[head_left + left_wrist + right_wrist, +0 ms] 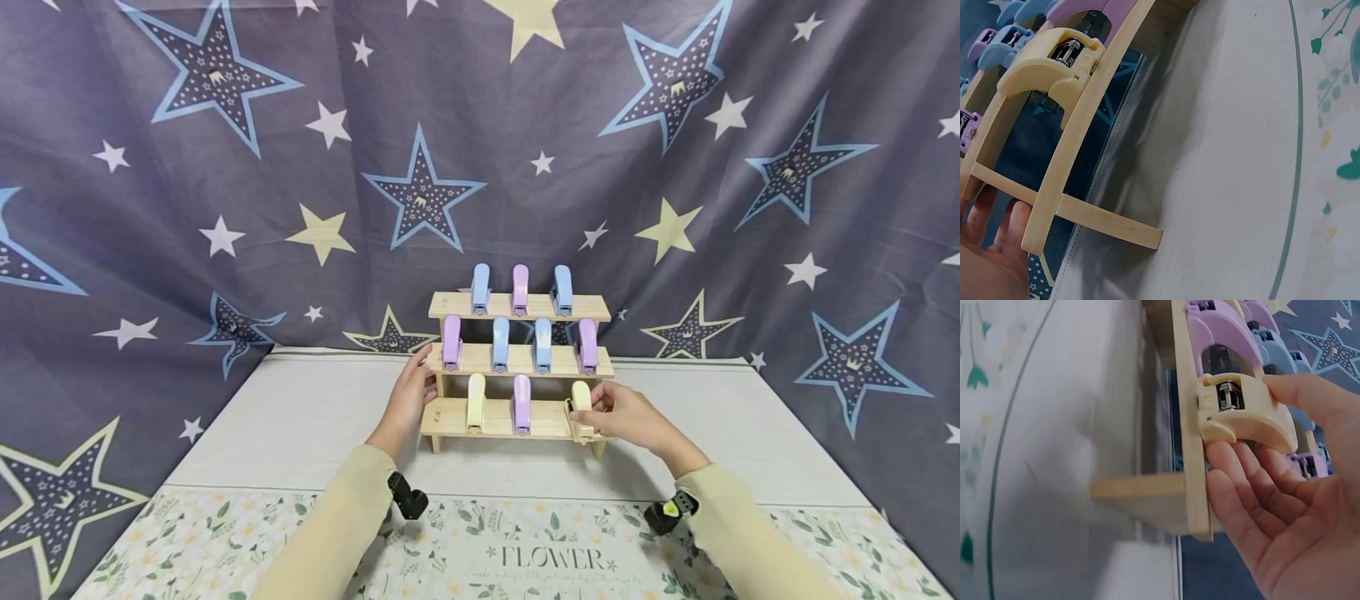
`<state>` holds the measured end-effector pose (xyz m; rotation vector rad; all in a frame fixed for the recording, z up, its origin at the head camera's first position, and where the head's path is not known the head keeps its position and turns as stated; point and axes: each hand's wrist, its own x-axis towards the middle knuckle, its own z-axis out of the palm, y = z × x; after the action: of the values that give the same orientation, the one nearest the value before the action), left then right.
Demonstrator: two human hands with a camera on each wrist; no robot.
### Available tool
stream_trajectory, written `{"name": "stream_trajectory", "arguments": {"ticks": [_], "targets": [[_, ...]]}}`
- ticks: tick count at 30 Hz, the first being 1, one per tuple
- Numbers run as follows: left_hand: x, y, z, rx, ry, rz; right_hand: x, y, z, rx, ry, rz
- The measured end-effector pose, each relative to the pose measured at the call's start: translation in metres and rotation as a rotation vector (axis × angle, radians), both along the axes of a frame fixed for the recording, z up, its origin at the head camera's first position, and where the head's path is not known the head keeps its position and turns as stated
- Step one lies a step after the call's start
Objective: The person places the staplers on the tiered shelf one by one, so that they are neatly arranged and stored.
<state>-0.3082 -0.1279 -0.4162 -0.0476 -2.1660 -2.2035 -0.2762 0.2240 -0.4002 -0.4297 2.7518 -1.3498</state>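
My right hand [626,414] pinches a yellow stapler [581,410] at the right end of the bottom step of a wooden three-step rack [442,417]. In the right wrist view the thumb lies on one side of the yellow stapler [1250,412], the fingers on the other, and a metal spring part shows in its front. My left hand [408,396] is at the rack's left end, its fingers [1007,228] reaching behind the side; its thumb is hidden. Along the bottom step also stand another yellow stapler [476,404] and a purple stapler [521,406].
Blue and purple staplers stand on the middle step [480,358] and the top step [450,304]. A white cloth [315,425] lies beneath the rack, with a floral mat [555,533] in front. Behind hangs a star-patterned curtain [300,275].
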Motion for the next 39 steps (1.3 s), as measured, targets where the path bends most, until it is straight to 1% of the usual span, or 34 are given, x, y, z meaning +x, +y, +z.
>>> {"name": "stream_trajectory", "arguments": {"ticks": [5,7,9,13,15,18,21,26,30,33,37,39], "targets": [[0.010,0.001,0.016,-0.005,-0.020,-0.011,-0.003,-0.011,-0.002,0.040,0.042,-0.055],[0.012,0.001,0.018,-0.012,-0.020,-0.011,-0.004,-0.015,-0.003,0.047,0.051,-0.069],[0.010,0.001,0.015,-0.006,-0.020,-0.009,-0.004,-0.017,-0.004,0.037,0.051,-0.075],[0.001,-0.001,0.001,0.001,-0.014,0.003,-0.005,-0.020,-0.006,0.001,0.029,-0.084],[-0.003,-0.001,-0.004,-0.006,-0.001,0.009,-0.006,-0.020,-0.008,-0.010,0.022,-0.089],[-0.006,0.000,-0.008,-0.012,0.017,0.015,-0.007,-0.020,-0.009,-0.011,0.020,-0.094],[-0.007,0.000,-0.008,-0.011,0.020,0.019,-0.008,-0.020,-0.009,-0.020,0.014,-0.095],[-0.008,-0.001,-0.006,-0.010,0.004,0.019,-0.008,-0.019,-0.009,-0.054,0.000,-0.078],[-0.007,-0.001,-0.005,-0.001,-0.012,0.012,-0.005,-0.015,-0.009,-0.077,-0.002,-0.069],[-0.005,0.000,-0.004,-0.021,-0.026,0.009,-0.002,-0.010,-0.008,-0.080,0.007,-0.063],[-0.003,-0.003,-0.002,-0.070,-0.023,-0.016,0.001,0.001,-0.008,-0.081,0.036,-0.067],[-0.002,-0.005,-0.001,-0.082,-0.023,-0.048,0.002,0.009,-0.007,-0.076,0.066,-0.068]]}}
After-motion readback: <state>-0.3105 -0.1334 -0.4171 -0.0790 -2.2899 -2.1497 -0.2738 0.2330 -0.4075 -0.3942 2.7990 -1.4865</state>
